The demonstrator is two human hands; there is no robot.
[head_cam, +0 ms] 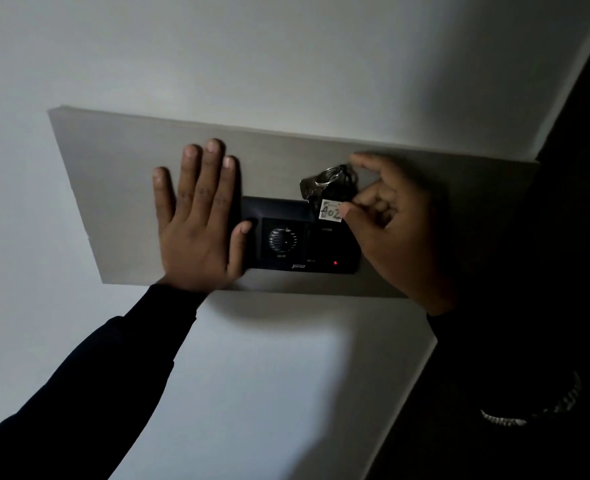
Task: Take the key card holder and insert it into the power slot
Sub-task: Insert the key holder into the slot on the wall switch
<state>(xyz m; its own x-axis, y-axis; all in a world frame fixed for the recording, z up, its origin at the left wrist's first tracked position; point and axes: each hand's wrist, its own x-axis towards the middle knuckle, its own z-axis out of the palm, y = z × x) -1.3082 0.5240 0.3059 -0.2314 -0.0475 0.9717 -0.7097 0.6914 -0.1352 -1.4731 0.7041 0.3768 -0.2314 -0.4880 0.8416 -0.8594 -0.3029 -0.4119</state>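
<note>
A black switch unit (279, 209) with a round dial (282, 238), a red light (335, 262) and a power slot (326, 230) sits on a grey wall panel (113, 188). My right hand (394, 223) pinches the dark key card holder (330, 194), which carries a white tag reading "402" (331, 210), a metal ring and a key. The holder stands just above the slot, its lower end at the slot's mouth. My left hand (196, 220) lies flat and open on the panel, thumb resting on the unit's left edge.
The room is dim. A white wall (269, 64) surrounds the panel. A dark edge, perhaps a door or frame (577, 133), runs along the right side. My dark sleeves fill the lower left and right.
</note>
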